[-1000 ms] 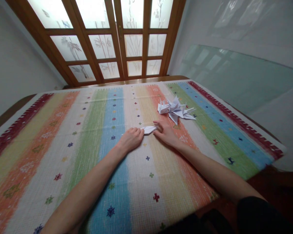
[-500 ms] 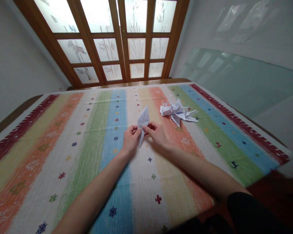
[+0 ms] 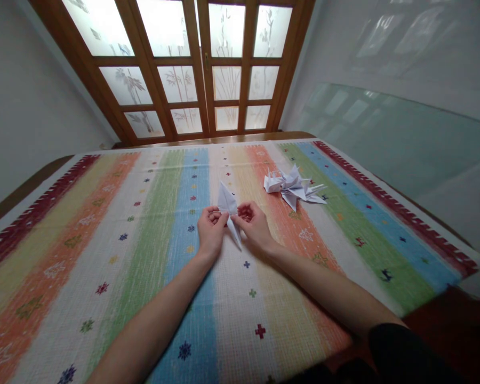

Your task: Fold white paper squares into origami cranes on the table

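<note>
Between my two hands is a folded white paper (image 3: 226, 200), narrow and pointed at both ends, with a crease down its upper part. Its upper point leans away from me to the left, and the thin lower point slants down to the right. My left hand (image 3: 212, 226) pinches its left edge, thumb on the near face. On the opposite edge my right hand (image 3: 255, 224) grips it the same way, fingers curled behind. To the right, several white origami cranes (image 3: 294, 186) lie bunched together on the tablecloth, apart from both hands.
A striped, patterned tablecloth (image 3: 144, 256) covers the table (image 3: 176, 143). Behind the table stand wooden doors (image 3: 206, 80) with frosted panes. A pale glass panel (image 3: 400, 128) is on the right-hand wall.
The folded paper has turned: its upper point has swung from right to left, its lower point from left to right. Both hands keep hold, now slightly farther apart.
</note>
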Motion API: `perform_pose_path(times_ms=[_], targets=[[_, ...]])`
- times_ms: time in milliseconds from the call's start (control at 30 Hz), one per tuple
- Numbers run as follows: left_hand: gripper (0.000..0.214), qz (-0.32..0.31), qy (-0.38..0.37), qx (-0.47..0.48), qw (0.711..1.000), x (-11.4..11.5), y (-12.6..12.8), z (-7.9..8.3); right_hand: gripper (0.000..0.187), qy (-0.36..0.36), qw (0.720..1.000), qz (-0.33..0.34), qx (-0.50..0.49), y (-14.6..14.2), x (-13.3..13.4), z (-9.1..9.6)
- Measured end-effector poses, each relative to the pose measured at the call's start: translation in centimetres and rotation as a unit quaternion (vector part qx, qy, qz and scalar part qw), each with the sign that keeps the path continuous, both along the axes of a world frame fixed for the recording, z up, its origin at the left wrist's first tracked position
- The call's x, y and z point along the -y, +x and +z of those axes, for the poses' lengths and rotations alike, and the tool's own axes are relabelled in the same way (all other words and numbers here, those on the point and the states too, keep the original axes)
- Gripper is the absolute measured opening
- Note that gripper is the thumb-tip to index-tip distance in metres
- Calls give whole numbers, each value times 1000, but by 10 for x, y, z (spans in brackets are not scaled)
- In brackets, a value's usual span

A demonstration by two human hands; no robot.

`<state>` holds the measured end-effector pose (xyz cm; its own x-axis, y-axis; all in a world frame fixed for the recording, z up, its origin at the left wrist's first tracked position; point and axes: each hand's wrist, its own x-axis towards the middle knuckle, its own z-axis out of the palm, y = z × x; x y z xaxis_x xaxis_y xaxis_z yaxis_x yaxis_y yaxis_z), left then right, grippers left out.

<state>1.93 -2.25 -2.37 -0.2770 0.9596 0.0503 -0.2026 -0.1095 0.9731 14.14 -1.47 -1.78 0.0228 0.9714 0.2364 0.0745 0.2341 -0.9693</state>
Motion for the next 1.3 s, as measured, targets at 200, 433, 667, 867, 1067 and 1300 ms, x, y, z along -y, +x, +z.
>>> perform_pose_path(times_ms=[200,433,667,867,1067,1300], targets=[[39,3,10,-16,1000,6,2,2,24,-7,1000,3,21,-2,3,-2],[31,67,56,-81,993,7,2,1,22,50,996,-24,69,-2,7,2],[24,33,53,-79,995,5,1,2,20,45,997,5,58,0,9,4],[33,36,70,-48,996,3,1,1,19,53,997,9,51,0,7,2],[29,53,74,-66,994,5,2,2,17,52,998,13,32,0,6,0],[40,69,95,-37,992,5,3,4,16,68,997,23,35,1,6,0]])
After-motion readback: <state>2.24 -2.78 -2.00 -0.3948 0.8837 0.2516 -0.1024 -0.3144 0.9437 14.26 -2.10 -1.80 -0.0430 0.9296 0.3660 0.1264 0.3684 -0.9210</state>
